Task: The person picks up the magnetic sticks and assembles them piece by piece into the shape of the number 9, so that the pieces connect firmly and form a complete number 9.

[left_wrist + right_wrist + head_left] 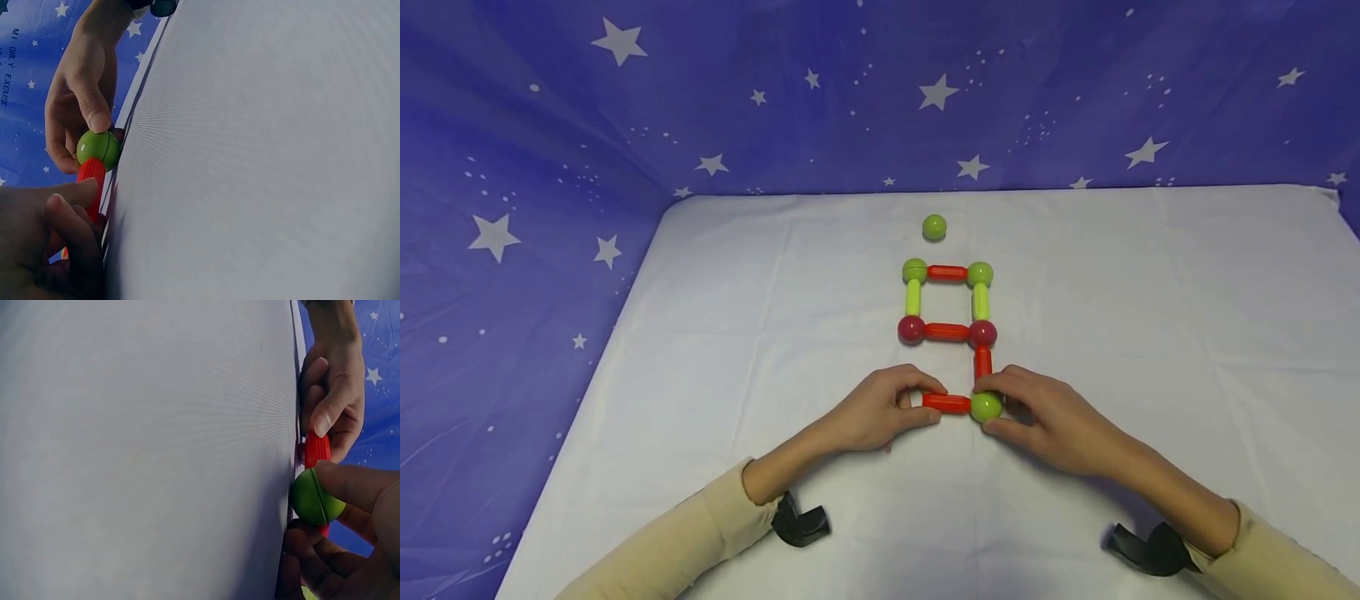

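My left hand (880,408) pinches the left end of a red rod (947,404) between thumb and fingers. The rod's right end meets a green ball (986,407), which my right hand (1052,417) grips from its right side. In the right wrist view the thumb presses on this green ball (317,497). From the ball another red rod (982,363) runs up to a dark red ball (982,334). That ball is a corner of a square made of red and light green rods, with a second dark red ball (912,330) and two green balls at its other corners.
A loose green ball (934,227) lies beyond the square, near the table's back edge. The white cloth-covered table (775,292) meets a blue star-patterned curtain (850,100) at the back and left. Black wrist-worn pieces (801,521) hang by both sleeves.
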{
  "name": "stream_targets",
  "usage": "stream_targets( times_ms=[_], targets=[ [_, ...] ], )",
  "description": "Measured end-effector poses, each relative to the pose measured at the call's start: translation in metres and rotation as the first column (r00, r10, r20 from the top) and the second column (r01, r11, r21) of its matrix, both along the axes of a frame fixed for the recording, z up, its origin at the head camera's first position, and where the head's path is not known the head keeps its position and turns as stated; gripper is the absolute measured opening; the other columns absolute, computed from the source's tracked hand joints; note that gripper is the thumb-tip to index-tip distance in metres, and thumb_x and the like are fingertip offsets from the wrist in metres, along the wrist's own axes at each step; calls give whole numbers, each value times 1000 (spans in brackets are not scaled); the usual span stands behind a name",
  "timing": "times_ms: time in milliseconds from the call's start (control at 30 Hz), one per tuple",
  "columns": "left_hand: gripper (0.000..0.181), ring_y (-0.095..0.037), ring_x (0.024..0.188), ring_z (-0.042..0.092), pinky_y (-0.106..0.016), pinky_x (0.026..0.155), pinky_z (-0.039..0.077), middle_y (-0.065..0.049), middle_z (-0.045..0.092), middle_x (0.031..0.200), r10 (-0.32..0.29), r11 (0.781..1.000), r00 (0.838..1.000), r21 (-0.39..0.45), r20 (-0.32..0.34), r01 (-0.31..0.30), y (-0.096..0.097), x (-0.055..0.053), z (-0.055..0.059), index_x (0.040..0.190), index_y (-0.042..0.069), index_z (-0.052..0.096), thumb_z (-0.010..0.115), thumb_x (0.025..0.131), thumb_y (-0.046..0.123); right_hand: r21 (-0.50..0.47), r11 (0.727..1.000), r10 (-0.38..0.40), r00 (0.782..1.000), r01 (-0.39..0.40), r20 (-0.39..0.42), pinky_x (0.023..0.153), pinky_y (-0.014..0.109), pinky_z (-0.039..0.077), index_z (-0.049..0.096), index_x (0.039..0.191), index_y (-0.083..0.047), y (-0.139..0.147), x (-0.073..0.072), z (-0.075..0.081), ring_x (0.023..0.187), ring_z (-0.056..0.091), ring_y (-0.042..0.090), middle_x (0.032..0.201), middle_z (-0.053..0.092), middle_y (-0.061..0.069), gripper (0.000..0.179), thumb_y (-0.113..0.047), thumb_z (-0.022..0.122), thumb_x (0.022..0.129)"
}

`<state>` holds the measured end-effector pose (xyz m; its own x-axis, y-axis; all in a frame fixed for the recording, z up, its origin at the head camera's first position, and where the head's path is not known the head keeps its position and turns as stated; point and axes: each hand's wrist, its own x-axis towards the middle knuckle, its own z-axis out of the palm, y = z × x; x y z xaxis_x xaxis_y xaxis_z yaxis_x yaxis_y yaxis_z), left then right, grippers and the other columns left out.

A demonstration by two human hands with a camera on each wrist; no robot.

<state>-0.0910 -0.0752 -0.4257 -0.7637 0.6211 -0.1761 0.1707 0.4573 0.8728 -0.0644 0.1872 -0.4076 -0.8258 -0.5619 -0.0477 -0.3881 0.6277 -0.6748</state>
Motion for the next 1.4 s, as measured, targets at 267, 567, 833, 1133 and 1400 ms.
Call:
stream_targets(
  times_ms=[267, 567, 833, 1133, 1400],
  targets=[
    [27, -15, 42, 50, -27, 46, 42, -1, 56, 81, -3, 1000, 1000, -9, -7, 3, 2, -1, 2, 119, 15, 68, 72, 92, 17, -3, 1000, -8, 1000, 8, -4, 72, 29, 50, 64, 123, -17, 1, 1, 1, 85, 52, 12, 98, 57, -11, 40, -19, 79, 86],
    [27, -17, 40, 51, -27, 45, 42, -2, 55, 73, -6, 1000, 1000, 3, -5, 6, 3, 0, 3, 118, 13, 68, 72, 91, 16, 4, 1000, -12, 1000, 12, 2, 73, 29, 49, 63, 124, -17, 2, 1, 1, 85, 52, 12, 98, 57, -11, 40, -20, 78, 86],
    [27, -19, 39, 51, -29, 42, 43, -4, 53, 68, 6, 1000, 1000, 25, 26, -7, 3, -1, 4, 118, 13, 67, 72, 91, 18, -1, 1000, -12, 1000, 12, -2, 73, 30, 49, 64, 123, -17, 2, 0, 2, 85, 52, 12, 98, 57, -11, 39, -20, 78, 86],
    [26, -19, 44, 49, -27, 42, 41, -1, 61, 87, 49, 995, 997, 85, 63, -54, -7, -7, 4, 118, 11, 68, 69, 94, 20, -2, 1000, -13, 1000, 13, 17, 71, 28, 48, 64, 121, -18, 1, 0, 0, 84, 51, 12, 95, 56, -11, 38, -20, 78, 86],
    [26, -14, 45, 40, -24, 42, 34, -13, 60, 84, 191, 955, 970, 198, 153, -219, -25, -35, 19, 119, 3, 66, 66, 95, 15, -5, 1000, -15, 999, 15, 38, 68, 27, 48, 64, 120, -19, 0, 1, 1, 82, 51, 12, 93, 55, -11, 37, -19, 78, 86]
  ],
)
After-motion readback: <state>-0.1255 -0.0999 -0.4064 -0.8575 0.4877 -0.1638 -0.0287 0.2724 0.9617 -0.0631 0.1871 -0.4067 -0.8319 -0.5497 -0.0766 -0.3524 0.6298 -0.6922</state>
